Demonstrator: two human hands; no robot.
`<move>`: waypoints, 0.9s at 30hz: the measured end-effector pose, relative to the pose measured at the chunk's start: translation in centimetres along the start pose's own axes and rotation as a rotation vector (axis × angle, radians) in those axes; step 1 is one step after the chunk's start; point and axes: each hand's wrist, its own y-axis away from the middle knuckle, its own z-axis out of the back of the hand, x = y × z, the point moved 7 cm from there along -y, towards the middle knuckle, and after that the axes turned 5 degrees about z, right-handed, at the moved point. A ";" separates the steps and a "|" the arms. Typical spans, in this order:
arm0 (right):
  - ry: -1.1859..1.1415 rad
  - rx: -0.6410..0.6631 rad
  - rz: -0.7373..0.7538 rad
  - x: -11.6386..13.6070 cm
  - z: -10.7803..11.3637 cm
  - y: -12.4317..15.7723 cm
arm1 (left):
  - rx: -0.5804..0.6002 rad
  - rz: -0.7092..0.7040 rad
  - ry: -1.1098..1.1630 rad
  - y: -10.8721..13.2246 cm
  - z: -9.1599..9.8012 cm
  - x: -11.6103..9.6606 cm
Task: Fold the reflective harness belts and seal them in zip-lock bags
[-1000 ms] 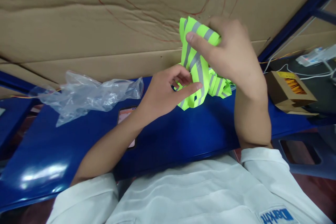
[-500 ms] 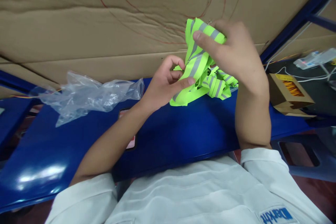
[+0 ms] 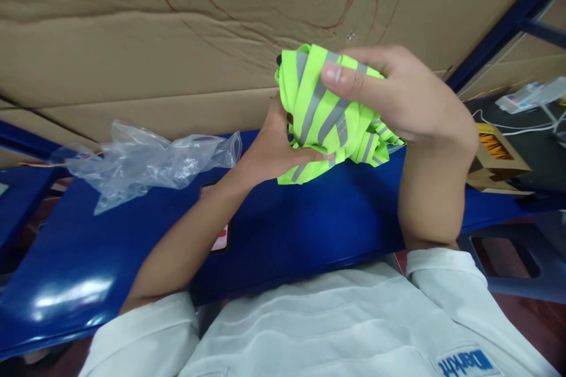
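A bundle of neon yellow-green reflective straps [image 3: 309, 94] with grey stripes is held up over the table, folded in several layers. My left hand [image 3: 280, 144] grips it from the left and below, thumb along the lower fold and the other fingers hidden behind. From the right, my right hand [image 3: 389, 91] clasps the upper layers, its thumb pressed on the front and its fingers behind. A looser, crumpled part of the straps hangs at the lower right of the bundle. A small dark piece shows at its upper left edge.
A clear plastic bag [image 3: 154, 159] lies on the blue table [image 3: 309, 218] at left. A phone [image 3: 221, 238] is partly hidden under my left forearm. At right stand an open cardboard box [image 3: 499, 159] and white cables. A brown cardboard sheet [image 3: 177, 59] rises behind.
The strap bundle has turned and spread leftward, with more layers facing me. My left fingers have gone behind it. My right hand has shifted slightly down, its forearm to the right.
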 end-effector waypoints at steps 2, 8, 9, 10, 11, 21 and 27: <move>-0.072 0.030 -0.010 -0.3 -0.4 -0.1 | 0.107 0.032 0.067 0.2 -0.3 -0.5; -0.280 0.102 -0.030 -0.8 -1.0 -0.2 | 0.249 0.019 0.142 1.0 -0.4 -1.5; -0.294 0.099 -0.037 -0.8 -1.0 -0.2 | 0.256 0.018 0.132 1.1 -0.3 -1.4; -0.294 0.087 -0.039 -0.7 -0.9 -0.1 | 0.268 0.016 0.122 1.1 -0.2 -1.4; -0.280 0.072 -0.034 -0.5 -0.8 0.0 | 0.286 0.010 0.108 1.2 -0.1 -1.4; -0.476 0.161 -0.156 -3.7 -2.5 -1.7 | 0.320 -0.048 0.006 2.2 0.8 -3.6; -0.411 0.125 -0.181 -5.7 -2.8 -3.1 | 0.326 0.032 0.193 1.4 0.1 -2.7</move>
